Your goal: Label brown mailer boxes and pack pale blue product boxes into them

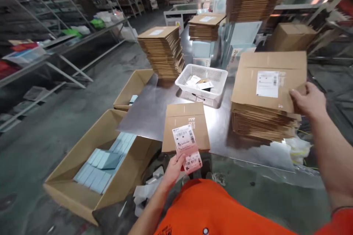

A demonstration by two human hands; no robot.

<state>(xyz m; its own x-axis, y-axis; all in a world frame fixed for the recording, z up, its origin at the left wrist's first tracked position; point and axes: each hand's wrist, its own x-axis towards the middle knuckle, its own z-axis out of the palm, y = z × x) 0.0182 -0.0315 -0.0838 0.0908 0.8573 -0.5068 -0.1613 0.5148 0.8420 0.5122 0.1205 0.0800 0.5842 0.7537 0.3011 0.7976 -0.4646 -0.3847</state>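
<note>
Between its thumb and fingers, my left hand pinches a printed shipping label whose lower end curls over, pinkish on that part. Behind the label a flat cardboard mailer lies at the near edge of the metal table. At the right, my right hand grips the right edge of the top cardboard mailer, which bears a white label. That mailer is tilted up over a stack of flat mailers.
A white plastic basket holding cards stands mid-table. Behind it rise further stacks of flat cardboard. On the floor at left, an open carton contains several light blue boxes; another open carton sits beyond. Crumpled plastic lies at right.
</note>
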